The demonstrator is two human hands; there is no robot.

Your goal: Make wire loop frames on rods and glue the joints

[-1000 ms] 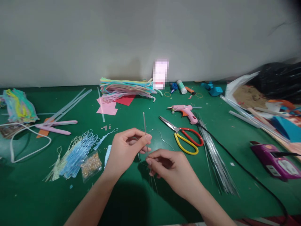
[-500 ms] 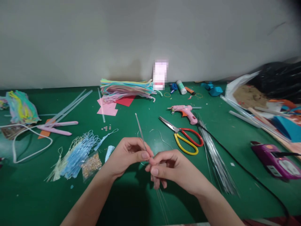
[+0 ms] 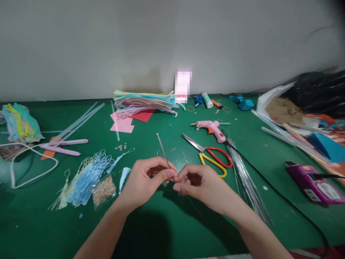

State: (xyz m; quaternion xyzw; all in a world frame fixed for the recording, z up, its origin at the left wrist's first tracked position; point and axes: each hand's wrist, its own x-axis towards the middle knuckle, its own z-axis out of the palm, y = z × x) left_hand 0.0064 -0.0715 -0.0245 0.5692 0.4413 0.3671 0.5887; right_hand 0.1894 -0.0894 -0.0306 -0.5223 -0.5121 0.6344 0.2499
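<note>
A thin grey wire stem (image 3: 163,149) with a small rounded tip tilts up and away from my left hand (image 3: 147,183), which pinches it between thumb and fingers. Close beside it, my right hand (image 3: 206,185) has its thumb and fingertips pinched at the stem's lower end. Fine wire ends trail below the right fingers, hard to make out. Beyond the hands, a loose curved wire (image 3: 184,154) lies on the green table (image 3: 145,140). Scissors (image 3: 199,148) with one red and one yellow handle rest just past my right hand.
To the right are a pink glue gun (image 3: 212,127), a wire bundle (image 3: 246,180) and a purple power box (image 3: 314,183). Blue tassels (image 3: 87,183), a bag of gold beads (image 3: 104,190) and a pink hair straightener (image 3: 63,149) lie left. Pipe cleaners (image 3: 145,102) are stacked behind.
My right fingers have shifted from curling round the hanging wires to a pinch near the stem's base. The stem has moved slightly right and down, and fewer trailing wires show.
</note>
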